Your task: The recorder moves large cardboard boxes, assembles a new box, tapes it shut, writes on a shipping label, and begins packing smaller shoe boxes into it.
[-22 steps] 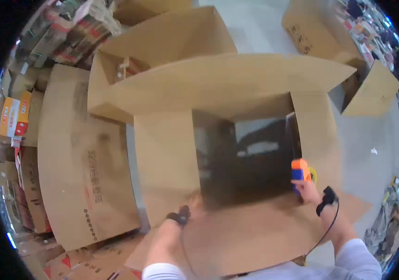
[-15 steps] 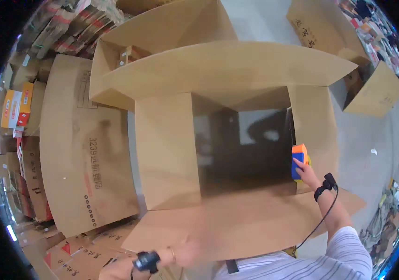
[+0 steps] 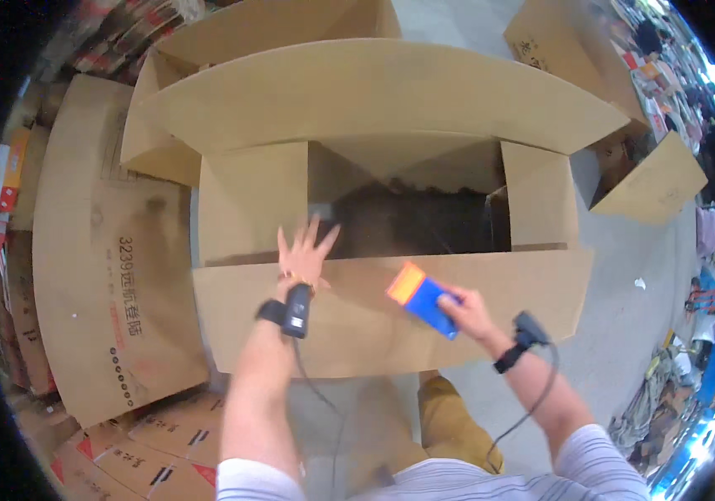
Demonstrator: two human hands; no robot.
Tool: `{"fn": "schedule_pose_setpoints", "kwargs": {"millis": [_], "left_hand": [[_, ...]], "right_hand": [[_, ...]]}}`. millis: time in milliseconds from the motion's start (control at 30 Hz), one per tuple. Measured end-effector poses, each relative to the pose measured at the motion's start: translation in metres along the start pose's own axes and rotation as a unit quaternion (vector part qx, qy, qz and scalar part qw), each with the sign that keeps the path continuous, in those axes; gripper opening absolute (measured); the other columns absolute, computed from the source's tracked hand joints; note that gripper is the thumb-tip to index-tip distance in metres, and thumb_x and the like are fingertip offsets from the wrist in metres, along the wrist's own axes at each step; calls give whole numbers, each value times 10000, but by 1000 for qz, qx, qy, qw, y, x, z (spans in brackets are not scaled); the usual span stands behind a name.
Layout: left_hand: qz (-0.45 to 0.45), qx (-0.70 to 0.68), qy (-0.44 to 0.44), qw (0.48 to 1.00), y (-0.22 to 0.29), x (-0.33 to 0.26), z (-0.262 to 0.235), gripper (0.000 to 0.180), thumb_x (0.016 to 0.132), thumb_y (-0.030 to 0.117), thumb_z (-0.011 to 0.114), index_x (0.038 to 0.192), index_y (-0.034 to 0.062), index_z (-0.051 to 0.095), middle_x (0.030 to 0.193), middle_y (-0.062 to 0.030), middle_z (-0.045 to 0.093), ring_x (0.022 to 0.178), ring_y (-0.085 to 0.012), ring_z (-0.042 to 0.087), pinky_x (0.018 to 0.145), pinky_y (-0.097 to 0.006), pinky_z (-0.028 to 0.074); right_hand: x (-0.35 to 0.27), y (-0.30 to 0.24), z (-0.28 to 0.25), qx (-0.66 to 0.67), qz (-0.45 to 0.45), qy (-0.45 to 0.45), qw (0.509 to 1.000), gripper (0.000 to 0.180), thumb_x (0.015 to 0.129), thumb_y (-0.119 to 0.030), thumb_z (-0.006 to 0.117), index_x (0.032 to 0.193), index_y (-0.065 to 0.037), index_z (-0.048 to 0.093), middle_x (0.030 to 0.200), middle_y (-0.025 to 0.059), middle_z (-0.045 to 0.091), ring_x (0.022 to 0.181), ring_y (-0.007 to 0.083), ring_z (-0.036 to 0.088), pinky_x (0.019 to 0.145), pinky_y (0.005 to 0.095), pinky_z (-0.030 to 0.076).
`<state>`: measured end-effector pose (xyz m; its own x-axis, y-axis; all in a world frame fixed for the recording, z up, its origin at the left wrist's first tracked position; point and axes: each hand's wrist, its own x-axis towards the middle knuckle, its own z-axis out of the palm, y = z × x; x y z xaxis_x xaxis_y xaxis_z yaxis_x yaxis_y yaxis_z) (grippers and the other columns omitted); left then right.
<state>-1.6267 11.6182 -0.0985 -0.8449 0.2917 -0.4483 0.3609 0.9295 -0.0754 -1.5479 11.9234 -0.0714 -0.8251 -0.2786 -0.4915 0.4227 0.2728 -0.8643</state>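
A large cardboard box (image 3: 382, 92) stands before me with its flaps folded out, its inside dark. My left hand (image 3: 301, 255) lies with fingers spread at the left part of the box's near edge, over the near flap (image 3: 357, 317). It holds nothing. In my right hand (image 3: 468, 313) is a blue-and-orange box-shaped thing (image 3: 426, 302), tilted, its orange end toward the upper left. It is in front of the near flap; its kind is not plain. Each wrist wears a black strap with a small cabled device.
A big flat carton (image 3: 115, 275) leans at the left, above printed cartons (image 3: 157, 442) on the floor. Another open box (image 3: 199, 50) stands behind. At the right are an open carton (image 3: 654, 179), grey floor (image 3: 625, 326) and heaped goods.
My left hand has risen from the lower edge to the box's near edge. My right hand has moved left with the blue-and-orange thing, from the right flap to the near flap.
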Motion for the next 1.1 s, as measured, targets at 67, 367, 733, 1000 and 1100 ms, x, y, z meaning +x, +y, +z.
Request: {"fn": "schedule_pose_setpoints", "kwargs": {"millis": [67,367,733,1000,1100], "left_hand": [[14,-56,143,988,-7,26,-68,1176,396,466,776,1358,257,132,1409,-126,119,1276,-322,187,968,-599,152],[-118,-39,496,859,-122,67,-129,434,783,394,513,1080,78,487,1033,-91,515,1015,-290,422,937,-552,222],[-52,-238,210,947,-51,-90,109,647,674,198,620,1264,106,371,1279,-95,355,1184,-262,319,1001,-453,224],[-199,-853,213,434,2,-70,114,338,819,202,561,1095,9,528,1049,-70,563,948,-182,529,833,-297,420],[-161,-932,-15,325,18,-61,84,313,846,245,529,1039,2,569,937,-18,587,827,-74,522,725,-243,423]], "right_hand": [[-5,43,9,15,4,13,1000,478,762,-246,624,1166,-27,494,939,65,615,821,114,566,729,285,469],[-18,39,21,-177,28,-65,982,429,664,-218,720,997,-1,558,848,79,609,772,146,582,699,288,471],[62,-56,50,-127,-76,-174,974,355,678,-269,687,875,14,602,665,79,571,609,103,523,548,259,436],[108,3,76,-161,-18,-113,980,363,613,-270,698,810,24,616,629,71,564,578,112,512,517,264,423],[110,0,80,-187,-36,-116,975,371,599,-275,705,802,24,619,633,74,567,577,115,512,517,265,423]]}}
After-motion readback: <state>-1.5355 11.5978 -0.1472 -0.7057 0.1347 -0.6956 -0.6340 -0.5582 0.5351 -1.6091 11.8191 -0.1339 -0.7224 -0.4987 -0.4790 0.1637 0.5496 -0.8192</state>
